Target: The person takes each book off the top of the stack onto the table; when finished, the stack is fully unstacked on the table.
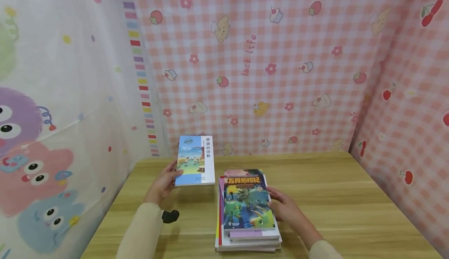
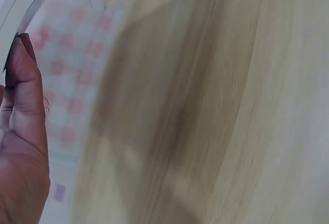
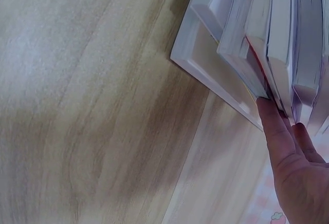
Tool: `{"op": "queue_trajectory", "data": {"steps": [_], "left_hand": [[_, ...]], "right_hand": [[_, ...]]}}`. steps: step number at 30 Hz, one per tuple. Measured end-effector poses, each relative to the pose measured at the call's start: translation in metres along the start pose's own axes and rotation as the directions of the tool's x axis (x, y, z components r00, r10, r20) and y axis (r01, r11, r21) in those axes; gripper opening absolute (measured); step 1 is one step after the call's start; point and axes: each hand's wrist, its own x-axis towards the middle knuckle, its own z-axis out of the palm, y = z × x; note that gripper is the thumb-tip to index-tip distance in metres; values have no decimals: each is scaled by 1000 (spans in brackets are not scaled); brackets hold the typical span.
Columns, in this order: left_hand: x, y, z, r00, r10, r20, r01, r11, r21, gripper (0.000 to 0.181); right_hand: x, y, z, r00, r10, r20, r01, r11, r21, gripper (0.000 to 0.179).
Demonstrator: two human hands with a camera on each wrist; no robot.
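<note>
My left hand (image 1: 162,184) holds a blue-and-white paperback book (image 1: 191,161) by its left edge, thumb on the cover and fingers beneath. The book is raised near the back left of the table. In the left wrist view only the edge of that book (image 2: 14,21) shows beside the left hand (image 2: 23,147). A stack of several books lies at the front middle, topped by a dinosaur comic book (image 1: 245,202). My right hand (image 1: 285,209) touches the stack's right side. In the right wrist view its extended fingers (image 3: 275,126) rest against the books' page edges (image 3: 280,26).
The books lie on a wood-grain table (image 1: 336,208). A small black object (image 1: 170,216) is by the left wrist. A pink checked cloth (image 1: 252,95) hangs behind the table, with a white patterned curtain (image 1: 87,95) on the left and another checked cloth (image 1: 407,107) on the right.
</note>
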Motion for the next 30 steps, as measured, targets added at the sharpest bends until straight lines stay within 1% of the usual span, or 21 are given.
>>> {"op": "queue_trajectory", "data": {"steps": [3,5,10,13,15,18,20,21,22,24,26,28,30], "left_hand": [[8,-6,-8,1000,-16,-16,16,1000,14,68],[13,-10,-11,999,-30,-28,31,999,31,68],[22,-22,-7,998,-57,-36,60,995,84,66],[25,-32,-4,996,-84,-43,87,994,71,66],[27,-39,-3,995,-92,-36,94,994,58,66],[26,-47,-5,994,-103,-29,104,994,38,65],[26,-50,-6,994,-103,-29,104,992,67,65],[26,-50,-6,994,-102,-26,104,990,97,64],[27,-50,-5,995,-89,-45,95,983,159,63],[28,-48,-3,994,-64,-84,86,954,287,59],[29,-45,-1,992,-35,-120,84,900,428,56],[30,-41,2,987,-5,-162,92,840,535,54],[29,-37,6,986,8,-169,92,812,576,54]], "right_hand": [[2,-1,0,1000,8,2,-8,1000,-6,51],[2,-1,-1,1000,12,2,-12,1000,-2,51],[2,-2,-2,1000,15,-16,-15,1000,-6,51],[0,-2,-2,1000,19,-14,-19,1000,2,51],[-1,-2,-1,1000,17,-7,-17,1000,7,51],[-3,-2,1,1000,24,4,-24,1000,4,50],[-3,-2,2,999,33,4,-33,999,-14,50],[-3,-2,2,999,39,5,-39,999,-20,50],[-3,-2,2,999,44,4,-43,999,-24,50],[-3,-2,1,999,51,2,-51,998,-39,50],[-3,-3,1,999,50,-1,-50,998,-42,50],[-3,-4,0,999,39,-5,-39,998,-43,50],[-2,-4,0,999,31,-8,-32,999,-44,50]]}}
